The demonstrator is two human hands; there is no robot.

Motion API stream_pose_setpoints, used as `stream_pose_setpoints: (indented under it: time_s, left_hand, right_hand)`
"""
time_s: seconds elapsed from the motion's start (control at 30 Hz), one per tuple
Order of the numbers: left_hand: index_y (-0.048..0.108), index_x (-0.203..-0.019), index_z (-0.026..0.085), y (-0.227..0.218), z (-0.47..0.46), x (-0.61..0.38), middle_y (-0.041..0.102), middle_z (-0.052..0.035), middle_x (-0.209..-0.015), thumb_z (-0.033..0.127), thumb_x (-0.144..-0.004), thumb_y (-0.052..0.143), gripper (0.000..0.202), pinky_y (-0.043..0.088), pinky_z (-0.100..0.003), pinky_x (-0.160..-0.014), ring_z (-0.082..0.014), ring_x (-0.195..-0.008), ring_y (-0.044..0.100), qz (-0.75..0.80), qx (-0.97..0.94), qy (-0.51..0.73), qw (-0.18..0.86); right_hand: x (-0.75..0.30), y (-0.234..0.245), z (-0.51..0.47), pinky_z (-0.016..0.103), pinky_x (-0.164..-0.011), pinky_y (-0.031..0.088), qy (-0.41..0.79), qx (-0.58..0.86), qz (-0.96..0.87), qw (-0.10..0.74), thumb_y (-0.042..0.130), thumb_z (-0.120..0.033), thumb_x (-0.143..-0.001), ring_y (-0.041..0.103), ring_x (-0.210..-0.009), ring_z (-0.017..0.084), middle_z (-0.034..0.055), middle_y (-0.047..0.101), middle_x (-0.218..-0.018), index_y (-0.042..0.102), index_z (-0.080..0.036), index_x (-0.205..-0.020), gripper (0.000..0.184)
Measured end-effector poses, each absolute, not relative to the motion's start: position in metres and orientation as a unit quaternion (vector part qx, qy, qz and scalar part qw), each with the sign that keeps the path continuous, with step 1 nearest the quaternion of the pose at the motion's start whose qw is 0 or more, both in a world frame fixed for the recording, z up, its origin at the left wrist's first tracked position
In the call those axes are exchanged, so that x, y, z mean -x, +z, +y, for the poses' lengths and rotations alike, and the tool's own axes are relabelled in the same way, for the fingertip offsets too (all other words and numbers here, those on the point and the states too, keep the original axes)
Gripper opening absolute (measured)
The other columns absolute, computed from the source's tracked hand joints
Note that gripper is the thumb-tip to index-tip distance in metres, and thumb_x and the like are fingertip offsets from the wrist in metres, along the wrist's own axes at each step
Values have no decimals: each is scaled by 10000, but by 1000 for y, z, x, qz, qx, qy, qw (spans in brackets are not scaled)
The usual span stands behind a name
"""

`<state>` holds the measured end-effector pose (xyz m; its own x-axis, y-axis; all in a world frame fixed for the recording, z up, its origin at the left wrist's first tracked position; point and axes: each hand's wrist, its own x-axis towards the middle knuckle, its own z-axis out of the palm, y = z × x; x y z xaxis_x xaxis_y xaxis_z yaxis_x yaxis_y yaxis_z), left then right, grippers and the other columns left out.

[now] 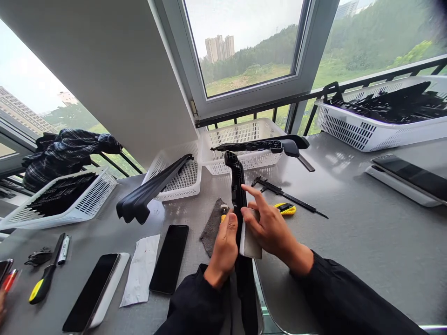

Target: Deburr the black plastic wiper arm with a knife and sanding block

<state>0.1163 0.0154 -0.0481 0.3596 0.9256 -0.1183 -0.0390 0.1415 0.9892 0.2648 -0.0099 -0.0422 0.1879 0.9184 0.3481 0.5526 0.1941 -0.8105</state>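
Observation:
A long black plastic part (pixel 239 186) runs from my lap up over the grey table (pixel 366 223). My left hand (pixel 223 249) is closed around its left side, thumb up along the edge. My right hand (pixel 268 225) presses a small grey block (pixel 249 242) against the part's right side, with the forefinger stretched out onto the black plastic. Both sleeves are dark.
Near my hands lie a grey cloth (pixel 213 225), a yellow utility knife (pixel 286 209), a caliper (pixel 288 197), phones (pixel 170 258) (pixel 96 291), white paper (pixel 141 269) and a screwdriver (pixel 44 281). White baskets (pixel 244 139) (pixel 377 125) (pixel 59 197) hold black parts. Another long black part (pixel 153 188) leans on a basket.

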Motion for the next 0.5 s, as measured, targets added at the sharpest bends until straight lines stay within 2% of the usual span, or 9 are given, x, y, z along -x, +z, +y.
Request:
stream_pose_setpoints:
  time_s: [0.07,0.17,0.23,0.3,0.4,0.5]
  left_hand:
    - [802,-1233,219,-43,13,-118,789,-115,-1237,793,-979,582,666,479,-423,-1140,-324,-1190,682,391,-573,360,624]
    - [813,-1180,217,-37,12,-119,788,-77,-1027,728,-1033,545,595,533,-380,-970,-267,-954,665,359,-593,326,643]
    - [812,-1106,199,-36,13,-119,734,-51,-894,742,-1017,564,604,525,-338,-835,-223,-823,599,364,-578,328,652]
    - [798,-1029,180,-39,15,-118,678,-36,-838,790,-965,612,640,492,-307,-751,-196,-774,546,384,-551,350,653]
    - [762,-945,158,-45,18,-116,625,-21,-796,836,-884,681,686,451,-286,-691,-169,-734,509,399,-509,369,668]
    - [761,-959,151,-48,19,-116,642,-25,-801,828,-882,694,685,441,-282,-678,-162,-716,514,393,-500,371,676]
  right_hand:
    - [-273,-41,-6,284,-642,432,175,630,-574,493,465,-352,-1055,551,-542,168,-85,557,-637,479,-163,-1575,553]
    - [-280,-40,-2,292,-630,427,161,650,-542,507,475,-393,-1050,516,-515,162,-86,551,-639,502,-158,-1551,554]
    - [-279,-42,-2,297,-638,432,164,649,-540,510,465,-397,-1051,523,-524,167,-83,552,-638,508,-158,-1542,548]
    - [-274,-44,-3,296,-648,436,177,637,-553,507,454,-395,-1054,543,-546,172,-77,563,-644,512,-159,-1535,539]
    - [-266,-45,-5,287,-652,438,202,617,-575,498,454,-390,-1057,547,-554,165,-69,601,-673,503,-162,-1544,540]
    - [-263,-43,-7,282,-644,436,219,609,-570,506,480,-384,-1047,519,-534,150,-68,625,-691,488,-163,-1559,558]
